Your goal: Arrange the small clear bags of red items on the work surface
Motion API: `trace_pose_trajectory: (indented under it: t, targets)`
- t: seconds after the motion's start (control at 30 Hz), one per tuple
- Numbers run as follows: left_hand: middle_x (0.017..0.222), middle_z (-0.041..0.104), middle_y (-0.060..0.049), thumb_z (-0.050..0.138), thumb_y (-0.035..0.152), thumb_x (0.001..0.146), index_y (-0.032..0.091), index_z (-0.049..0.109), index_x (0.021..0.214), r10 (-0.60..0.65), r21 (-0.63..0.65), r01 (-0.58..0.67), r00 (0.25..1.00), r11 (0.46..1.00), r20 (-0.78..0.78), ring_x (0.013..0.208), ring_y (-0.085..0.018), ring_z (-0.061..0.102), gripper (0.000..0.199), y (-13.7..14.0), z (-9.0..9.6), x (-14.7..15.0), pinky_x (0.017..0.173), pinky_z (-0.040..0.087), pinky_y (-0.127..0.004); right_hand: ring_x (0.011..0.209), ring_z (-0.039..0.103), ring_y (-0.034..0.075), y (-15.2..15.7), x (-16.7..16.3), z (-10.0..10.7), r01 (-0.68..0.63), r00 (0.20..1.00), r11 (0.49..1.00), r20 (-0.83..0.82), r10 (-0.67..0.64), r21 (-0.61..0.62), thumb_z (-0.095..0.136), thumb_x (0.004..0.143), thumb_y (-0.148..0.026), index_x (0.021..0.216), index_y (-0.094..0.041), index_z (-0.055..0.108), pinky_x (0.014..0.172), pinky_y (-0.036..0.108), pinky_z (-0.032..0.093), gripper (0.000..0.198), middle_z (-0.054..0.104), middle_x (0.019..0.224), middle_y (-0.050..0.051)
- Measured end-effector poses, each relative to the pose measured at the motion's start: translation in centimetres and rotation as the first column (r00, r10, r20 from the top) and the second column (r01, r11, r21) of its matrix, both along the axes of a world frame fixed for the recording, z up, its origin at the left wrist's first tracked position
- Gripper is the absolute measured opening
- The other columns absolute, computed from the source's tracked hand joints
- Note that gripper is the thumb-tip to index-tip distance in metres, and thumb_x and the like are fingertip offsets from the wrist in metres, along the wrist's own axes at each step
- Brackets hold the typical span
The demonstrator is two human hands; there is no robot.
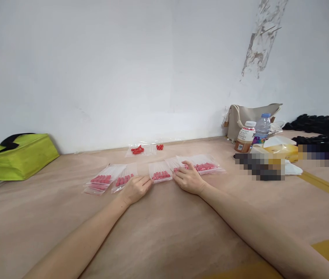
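Observation:
Between my hands lies a small clear zip bag [160, 170] with several red rod-shaped pieces [161, 174] lined up in it. My left hand [137, 189] is closed, its fingertips pinching the bag's lower left corner. At the bag's right edge, my right hand [189, 179] has its thumb and fingers curled together, with one finger raised. Under and behind this hand are more filled zip bags [208, 164], overlapping. On the left side, a filled bag [124, 179] lies next to a small stack of similar bags [101, 180].
Near the wall, loose red pieces [137, 150] and a smaller red cluster [160, 147] rest on clear plastic. A lime-green bag [21, 157] stands far left. To the right are a brown drink bottle [245, 137], a clear bottle [262, 126], a beige bag [237, 116] and black items [318, 124].

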State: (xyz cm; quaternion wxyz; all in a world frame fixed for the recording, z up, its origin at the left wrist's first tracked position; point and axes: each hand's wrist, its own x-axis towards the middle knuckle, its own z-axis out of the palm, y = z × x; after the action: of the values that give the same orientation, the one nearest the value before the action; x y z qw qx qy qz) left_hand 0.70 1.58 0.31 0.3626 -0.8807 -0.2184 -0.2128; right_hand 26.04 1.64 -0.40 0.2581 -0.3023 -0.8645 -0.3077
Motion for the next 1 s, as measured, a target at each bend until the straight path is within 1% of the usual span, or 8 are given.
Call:
trace_pose_trajectory:
  t: [0.1, 0.17, 0.23, 0.4, 0.53, 0.7, 0.87, 1.0]
  targets:
    - [0.069, 0.060, -0.002, 0.039, 0.015, 0.086, 0.016, 0.055, 0.072, 0.011, 0.016, -0.011, 1.000, 1.000, 0.018, 0.062, -0.012, 0.056, 0.022, 0.0, 0.0, 0.2, 0.055, 0.042, -0.024, 0.074, 0.046, 0.012, -0.1, -1.0, 0.0, 0.010, 1.000, 1.000, -0.014, -0.010, 0.018, 0.032, 0.087, -0.016, 0.078, -0.023, 0.059, 0.093, 0.040, 0.022, 0.030, 0.059, 0.071, 0.001]
    - [0.067, 0.059, -0.001, 0.040, 0.016, 0.086, 0.016, 0.055, 0.072, 0.007, 0.024, -0.008, 1.000, 1.000, 0.024, 0.061, -0.012, 0.055, 0.020, 0.1, 0.0, 0.2, 0.054, 0.041, -0.024, 0.075, 0.045, 0.012, 0.0, -2.2, 0.0, -0.020, 1.000, 0.999, -0.016, 0.020, 0.050, 0.035, 0.087, -0.019, 0.081, -0.024, 0.059, 0.092, 0.039, 0.022, 0.025, 0.059, 0.073, 0.000]
    - [0.066, 0.058, -0.001, 0.040, 0.015, 0.086, 0.015, 0.054, 0.072, -0.005, 0.027, 0.004, 1.000, 1.000, 0.030, 0.059, -0.011, 0.054, 0.020, 0.1, 0.0, 0.3, 0.054, 0.041, -0.024, 0.073, 0.044, 0.011, 0.3, -3.6, 0.0, -0.069, 0.998, 0.991, -0.008, 0.070, 0.111, 0.038, 0.087, -0.019, 0.082, -0.023, 0.059, 0.091, 0.038, 0.022, 0.022, 0.059, 0.074, 0.000]
    - [0.064, 0.056, -0.001, 0.037, 0.013, 0.087, 0.015, 0.053, 0.071, -0.034, 0.035, 0.033, 0.998, 0.999, 0.048, 0.058, -0.011, 0.053, 0.023, 0.0, 0.1, 0.1, 0.053, 0.040, -0.023, 0.066, 0.040, 0.010, 1.1, -6.0, 0.1, -0.185, 0.982, 0.944, 0.015, 0.188, 0.272, 0.041, 0.084, -0.014, 0.068, -0.018, 0.057, 0.086, 0.037, 0.025, 0.022, 0.055, 0.064, -0.002]
    - [0.066, 0.057, -0.002, 0.037, 0.012, 0.086, 0.014, 0.055, 0.075, -0.060, 0.042, 0.059, 0.997, 0.997, 0.039, 0.059, -0.011, 0.054, 0.021, -0.1, 0.3, -0.1, 0.054, 0.041, -0.023, 0.067, 0.040, 0.010, 1.1, -6.2, 0.4, -0.238, 0.971, 0.916, 0.071, 0.227, 0.324, 0.041, 0.083, -0.012, 0.066, -0.017, 0.056, 0.084, 0.037, 0.027, 0.023, 0.054, 0.064, -0.002]
    - [0.063, 0.056, -0.002, 0.036, 0.011, 0.086, 0.015, 0.055, 0.071, -0.072, 0.042, 0.071, 0.997, 0.997, 0.032, 0.058, -0.012, 0.053, 0.024, -0.1, 0.4, -0.1, 0.053, 0.041, -0.024, 0.066, 0.040, 0.010, 1.1, -6.2, 0.8, -0.303, 0.953, 0.878, 0.120, 0.279, 0.371, 0.040, 0.082, -0.011, 0.064, -0.017, 0.055, 0.083, 0.036, 0.029, 0.024, 0.053, 0.067, -0.001]
    - [0.061, 0.056, -0.001, 0.040, 0.011, 0.085, 0.015, 0.055, 0.070, -0.069, 0.033, 0.066, 0.994, 0.997, 0.080, 0.057, -0.011, 0.053, 0.021, -0.3, 0.5, 0.0, 0.054, 0.041, -0.024, 0.064, 0.039, 0.010, 0.9, -6.1, 0.9, -0.272, 0.962, 0.869, 0.091, 0.257, 0.414, 0.040, 0.082, -0.012, 0.065, -0.016, 0.054, 0.081, 0.035, 0.031, 0.023, 0.051, 0.064, -0.001]
    - [0.064, 0.058, -0.001, 0.042, 0.011, 0.083, 0.015, 0.055, 0.071, -0.073, 0.033, 0.070, 0.992, 0.997, 0.101, 0.059, -0.012, 0.054, 0.018, -0.6, 0.5, 0.1, 0.056, 0.042, -0.024, 0.064, 0.040, 0.010, 0.7, -5.5, 0.8, -0.252, 0.968, 0.870, 0.103, 0.231, 0.423, 0.039, 0.083, -0.012, 0.067, -0.017, 0.055, 0.083, 0.035, 0.031, 0.023, 0.051, 0.063, -0.001]
